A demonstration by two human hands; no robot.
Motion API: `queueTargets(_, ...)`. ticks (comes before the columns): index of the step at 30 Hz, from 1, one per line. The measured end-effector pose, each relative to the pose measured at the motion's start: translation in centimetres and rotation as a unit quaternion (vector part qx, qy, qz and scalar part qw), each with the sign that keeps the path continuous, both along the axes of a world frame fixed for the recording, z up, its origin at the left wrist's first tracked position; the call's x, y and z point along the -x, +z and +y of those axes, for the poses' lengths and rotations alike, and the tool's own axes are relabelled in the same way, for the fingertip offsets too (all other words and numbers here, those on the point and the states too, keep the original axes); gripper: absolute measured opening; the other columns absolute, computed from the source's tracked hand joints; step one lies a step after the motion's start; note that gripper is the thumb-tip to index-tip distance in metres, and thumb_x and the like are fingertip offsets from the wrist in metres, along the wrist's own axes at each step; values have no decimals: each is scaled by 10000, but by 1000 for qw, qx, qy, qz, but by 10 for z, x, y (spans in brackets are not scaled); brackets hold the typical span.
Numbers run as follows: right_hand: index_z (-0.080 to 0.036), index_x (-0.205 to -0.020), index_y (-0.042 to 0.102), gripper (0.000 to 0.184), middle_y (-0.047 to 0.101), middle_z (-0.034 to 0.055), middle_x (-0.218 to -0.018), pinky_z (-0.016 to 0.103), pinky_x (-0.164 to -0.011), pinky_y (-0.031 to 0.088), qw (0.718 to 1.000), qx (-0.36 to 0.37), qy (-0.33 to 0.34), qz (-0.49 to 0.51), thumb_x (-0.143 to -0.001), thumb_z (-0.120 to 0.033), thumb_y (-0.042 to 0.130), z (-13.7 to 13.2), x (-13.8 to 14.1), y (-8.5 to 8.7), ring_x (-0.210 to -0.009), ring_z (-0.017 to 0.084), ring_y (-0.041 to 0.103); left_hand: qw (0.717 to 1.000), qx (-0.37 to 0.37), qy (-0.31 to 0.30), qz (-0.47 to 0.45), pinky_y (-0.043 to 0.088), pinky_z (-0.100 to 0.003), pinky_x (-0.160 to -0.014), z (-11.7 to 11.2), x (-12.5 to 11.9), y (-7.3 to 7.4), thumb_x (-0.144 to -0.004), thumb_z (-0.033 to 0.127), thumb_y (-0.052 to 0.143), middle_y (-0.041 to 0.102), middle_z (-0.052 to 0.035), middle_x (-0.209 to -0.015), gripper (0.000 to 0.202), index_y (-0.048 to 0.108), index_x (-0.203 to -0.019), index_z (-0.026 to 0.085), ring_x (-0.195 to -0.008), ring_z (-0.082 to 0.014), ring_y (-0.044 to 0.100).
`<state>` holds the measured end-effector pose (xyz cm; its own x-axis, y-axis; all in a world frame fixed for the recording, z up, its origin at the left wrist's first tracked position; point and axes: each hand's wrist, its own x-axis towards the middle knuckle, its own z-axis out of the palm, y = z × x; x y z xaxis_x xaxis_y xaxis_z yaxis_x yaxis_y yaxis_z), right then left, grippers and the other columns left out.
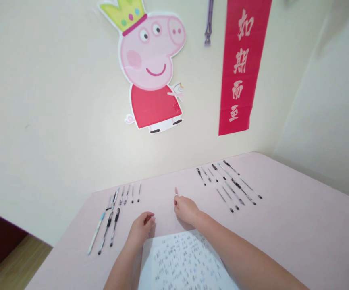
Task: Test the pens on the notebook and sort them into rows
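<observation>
My right hand (185, 208) is over the middle of the table, past the top edge of a sheet of handwritten paper (180, 262). One finger points away from me with a small pale band near its base; the other fingers are curled under, and I see no pen in them. My left hand (142, 227) rests at the sheet's upper left corner, fingers loosely bent and apart, holding nothing visible. Left of it lie several pens, among them a pale pen with a blue end (96, 233) and a black-gripped pen (115, 226).
The pinkish table (283, 225) meets a wall at the back. More pens and refills lie in rows at the back right, including a black-gripped pen (243, 191), and at the back left, including a thin refill (139, 192). A pig cutout (154, 104) and red banner (241, 80) hang above.
</observation>
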<state>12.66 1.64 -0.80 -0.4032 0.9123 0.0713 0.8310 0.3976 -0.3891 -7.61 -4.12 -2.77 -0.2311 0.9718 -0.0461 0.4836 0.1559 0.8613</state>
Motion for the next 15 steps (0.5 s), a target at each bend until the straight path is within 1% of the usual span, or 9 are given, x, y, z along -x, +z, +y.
queueTargets(1,-195,-947,598,194,667,66,-919,261,-687,394,1000,-5,21,13,-835,-178,440,-9,7,2,-822,178,608,999,7,1,-33,372,-243,-484,0,-3,2,-638,506,567,594,-14,-608,419,620,-835,140,-495,-123,502)
queueTargets(4,-192,-946,588,184,654,59,-887,260,-677,394,989,-28,123,75,-816,-180,459,-36,27,10,-789,176,594,990,20,-3,-142,357,-231,-491,-3,-11,10,-610,588,587,606,-17,-660,507,619,-837,135,-477,-91,469)
queueTargets(6,-191,-947,582,179,643,57,-908,256,-689,398,978,-45,181,97,-813,-179,464,-52,38,15,-803,175,585,978,27,-1,-205,356,-228,-509,-4,-14,15,-582,608,614,576,1,-625,540,617,-834,130,-495,-93,471)
queueTargets(8,-187,-993,569,199,635,63,-941,258,-699,407,971,-47,206,110,-827,-197,460,-63,44,19,-823,179,582,972,30,6,-231,358,-231,-523,-5,-11,18,-557,605,641,538,21,-577,557,615,-841,127,-509,-104,477)
queueTargets(9,-188,-1048,554,233,633,67,-956,264,-707,413,970,-43,211,114,-841,-213,450,-66,44,21,-832,183,584,975,27,11,-221,359,-235,-526,-5,-7,18,-564,602,638,526,27,-563,552,614,-847,128,-507,-109,476)
queueTargets(11,-198,-1199,484,344,631,75,-986,286,-721,427,970,-31,212,117,-863,-259,436,-70,42,24,-843,199,591,989,10,23,-147,363,-246,-532,-4,6,19,-626,584,588,519,28,-554,500,611,-843,135,-505,-122,476)
queueTargets(13,-214,-1313,389,459,627,83,-1013,310,-732,437,971,-19,211,111,-866,-299,438,-72,37,24,-853,218,598,999,-6,47,-2,374,-265,-551,-4,23,20,-720,527,496,542,5,-569,415,610,-824,142,-536,-153,503)
queueTargets(14,-217,-1344,356,497,624,87,-1027,318,-738,439,972,-14,210,108,-863,-308,440,-72,33,23,-860,225,599,994,-11,61,87,390,-278,-588,-4,32,20,-761,469,460,587,-25,-632,362,611,-819,145,-595,-174,539)
queueTargets(15,-217,-1359,339,515,621,90,-1038,323,-742,441,972,-8,209,105,-862,-309,436,-73,30,23,-865,228,599,980,2,78,184,395,-293,-615,-5,40,21,-790,407,426,619,-56,-683,323,613,-814,145,-650,-199,566)
